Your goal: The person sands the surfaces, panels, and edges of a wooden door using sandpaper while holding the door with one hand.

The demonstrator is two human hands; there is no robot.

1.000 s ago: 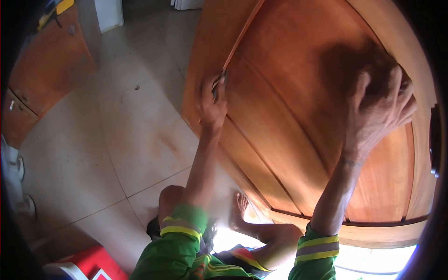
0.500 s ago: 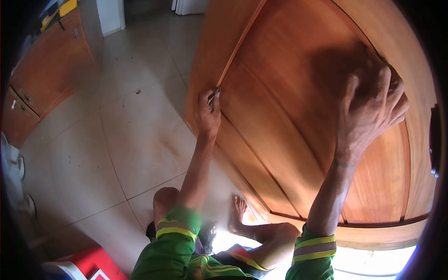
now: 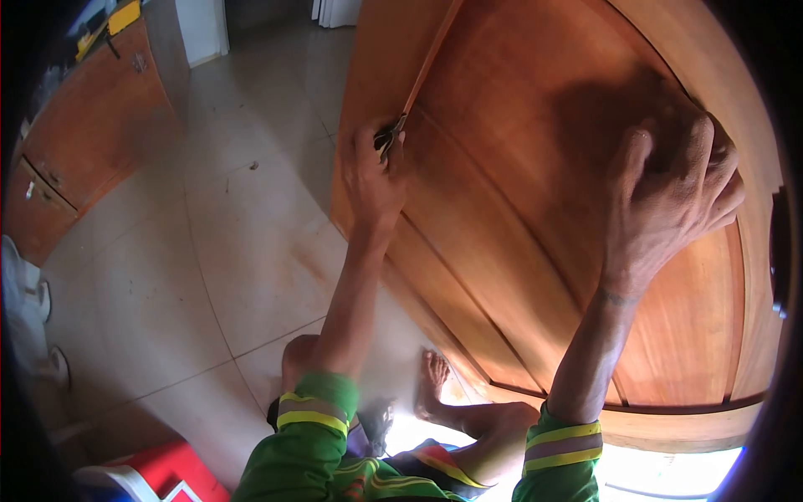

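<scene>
The left hand [image 3: 375, 171] was closed around a small folded scrap [image 3: 386, 142], dark with pale edges, pinched between the thumb and bent fingers; its material was too small to tell. The scrap was at the lower end of the visible stretch of a thin raised strip [image 3: 432, 69], which ran along the left side of the wooden door [image 3: 502, 167], where the flat stile met the grooved panel. The right hand [image 3: 669, 192] was on the far side of the same panel, its fingers spread and bent, with their tips by the curved outer frame [image 3: 759, 159]; whether they gripped anything could not be told. A dark shadow lay on the wood beside it. Both forearms came out of green sleeves with yellow and grey bands. A bare foot [image 3: 433, 376] rested on the tiled floor [image 3: 251, 276], near the door's lower edge. Off to the left stood a wooden cabinet [image 3: 100, 117] with a yellow object [image 3: 124, 17] on top, and a red box [image 3: 171, 470] was at the bottom left
</scene>
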